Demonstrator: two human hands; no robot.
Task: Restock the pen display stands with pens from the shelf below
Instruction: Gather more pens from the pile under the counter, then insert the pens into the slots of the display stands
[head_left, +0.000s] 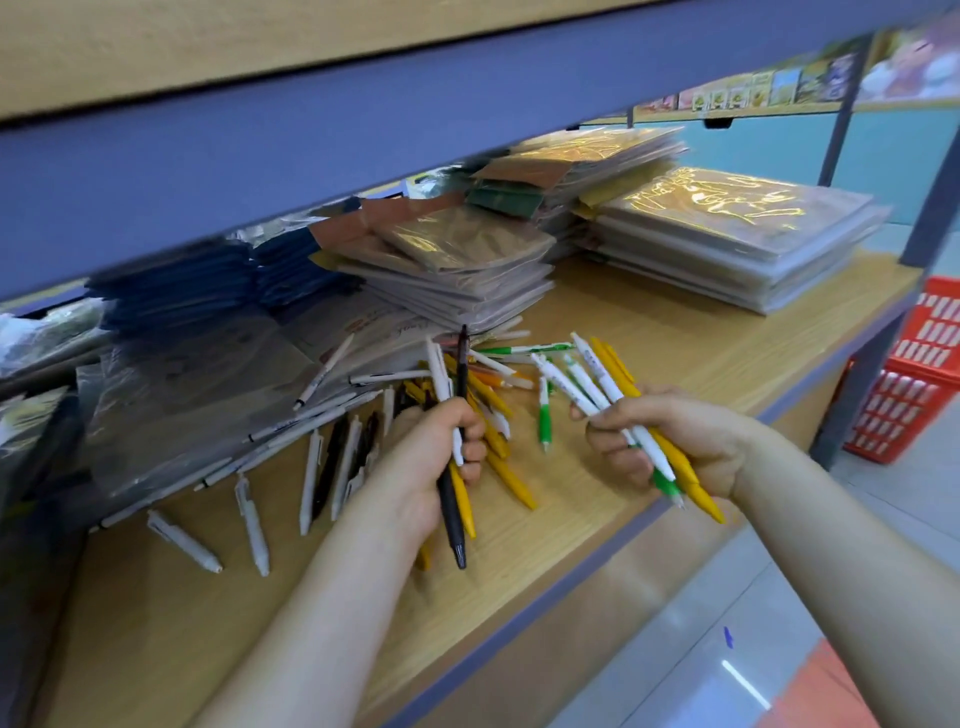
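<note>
Our left grip (436, 447) curls round a small bundle of plastic click pens (450, 512), one black, one white and one yellow. They stick out above the fingers and below the palm. Our right grip (670, 441) pinches a fan of white-and-green and yellow pens (597, 382), which slants up and leftward out of it. Between and beyond the two grips, a loose heap of white, black, yellow and green pens (334, 457) lies on the light wooden shelf (675, 332). Farther from the grips stand stacks of plastic-wrapped notebooks (457, 260). A red plastic basket (914, 374) sits right of the right grip, past the shelf's end.
</note>
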